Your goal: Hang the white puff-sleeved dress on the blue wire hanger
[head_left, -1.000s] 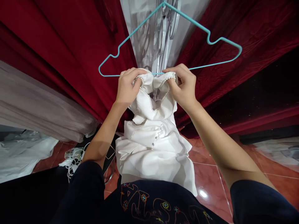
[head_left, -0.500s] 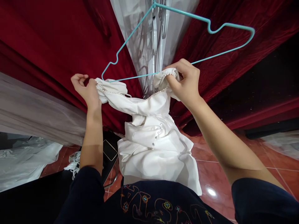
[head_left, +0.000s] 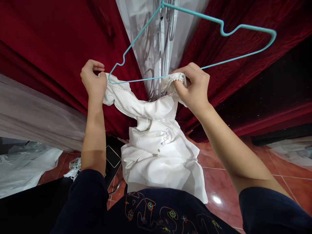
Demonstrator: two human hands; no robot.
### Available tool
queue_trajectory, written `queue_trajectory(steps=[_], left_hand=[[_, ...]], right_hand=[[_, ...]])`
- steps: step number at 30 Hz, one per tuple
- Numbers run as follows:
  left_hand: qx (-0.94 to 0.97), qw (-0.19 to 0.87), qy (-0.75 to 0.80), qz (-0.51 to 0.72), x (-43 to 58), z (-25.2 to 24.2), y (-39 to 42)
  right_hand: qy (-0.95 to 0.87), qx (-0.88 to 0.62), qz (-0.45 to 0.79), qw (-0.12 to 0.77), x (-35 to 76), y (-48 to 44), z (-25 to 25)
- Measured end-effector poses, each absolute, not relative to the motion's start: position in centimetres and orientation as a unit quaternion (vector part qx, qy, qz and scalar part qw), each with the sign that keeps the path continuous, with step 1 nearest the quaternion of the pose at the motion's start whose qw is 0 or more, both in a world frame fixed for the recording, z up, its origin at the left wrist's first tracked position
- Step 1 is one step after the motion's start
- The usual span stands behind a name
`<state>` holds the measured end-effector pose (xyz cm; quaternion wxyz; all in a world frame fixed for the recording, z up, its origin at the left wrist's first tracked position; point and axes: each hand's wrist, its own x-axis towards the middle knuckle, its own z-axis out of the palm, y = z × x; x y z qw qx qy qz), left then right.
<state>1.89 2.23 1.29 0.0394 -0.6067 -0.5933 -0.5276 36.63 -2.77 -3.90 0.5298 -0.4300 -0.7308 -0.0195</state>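
A white dress [head_left: 158, 112] with a pearl-trimmed neckline and a row of small buttons hangs down between my arms, its skirt bunched toward my body. My left hand [head_left: 94, 79] pinches the dress's left sleeve by the pearl edge, close to one end of a turquoise hanger [head_left: 136, 80]. The other gathered sleeve is in my right hand [head_left: 193, 81], thumb on the pearl edge. The hanger's bottom bar passes behind the right hand and that sleeve. Its left corner lies over the fabric at the left shoulder.
Dark red curtains [head_left: 56, 39] hang on both sides, with sheer white fabric [head_left: 136, 19] between them. At lower left, a phone-like dark rectangle [head_left: 113, 156] lies on a black surface [head_left: 31, 204]. Plastic-wrapped white material [head_left: 26, 169] is at far left. Red tiles [head_left: 219, 182] cover the floor.
My left hand has moved up and slightly right, lifting the left sleeve to the hanger's left corner. The right hand has hardly moved and still grips its sleeve.
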Motion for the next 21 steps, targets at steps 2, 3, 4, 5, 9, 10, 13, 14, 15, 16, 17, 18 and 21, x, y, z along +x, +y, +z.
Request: queue_trajectory(steps=[2, 3, 4, 5, 9, 10, 13, 14, 15, 16, 17, 18, 21], left_hand=[[-0.614, 0.062, -0.577, -0.535, 1.5, 1.5, 2.2], [-0.622, 0.078, -0.559, -0.543, 1.6, 1.8, 2.3], [-0.635, 0.094, -0.535, -0.55, 1.8, 2.2, 2.3], [-0.651, 0.107, -0.507, -0.555, 2.2, 2.6, 2.5], [-0.701, 0.127, -0.45, -0.538, 4.9, 3.8, 3.1], [-0.7, 0.121, -0.464, -0.53, 5.6, 3.9, 3.2], [-0.696, 0.052, -0.513, -0.499, 7.5, 3.8, 2.9], [-0.703, 0.018, -0.51, -0.495, 7.9, 3.7, 2.7], [-0.712, -0.01, -0.495, -0.497, 8.1, 3.6, 2.5], [-0.722, -0.025, -0.475, -0.502, 8.2, 3.5, 2.3], [-0.729, -0.025, -0.458, -0.507, 8.2, 3.4, 2.0], [-0.732, -0.009, -0.453, -0.509, 8.1, 3.3, 1.8], [-0.733, 0.049, -0.472, -0.487, 7.8, 2.8, 1.2]], right_hand=[[-0.735, -0.436, -0.03, 0.519, 36.5, -2.6, -4.1], [-0.736, -0.439, -0.035, 0.514, 36.4, -2.5, -4.2], [-0.736, -0.443, -0.038, 0.51, 36.3, -2.4, -4.3], [-0.736, -0.446, -0.037, 0.509, 36.2, -2.3, -4.4], [-0.726, -0.445, -0.028, 0.524, 35.9, -2.1, -4.7], [-0.725, -0.445, -0.031, 0.525, 35.9, -2.1, -4.8], [-0.726, -0.442, -0.042, 0.526, 36.1, -2.0, -4.9], [-0.727, -0.438, -0.038, 0.528, 36.2, -2.0, -4.9], [-0.727, -0.434, -0.031, 0.531, 36.2, -1.9, -5.0], [-0.726, -0.43, -0.021, 0.536, 36.3, -1.9, -5.0], [-0.723, -0.426, -0.01, 0.543, 36.4, -1.8, -5.0], [-0.72, -0.423, -0.001, 0.55, 36.4, -1.7, -5.0], [-0.71, -0.421, 0.012, 0.564, 36.2, -1.4, -5.1]])
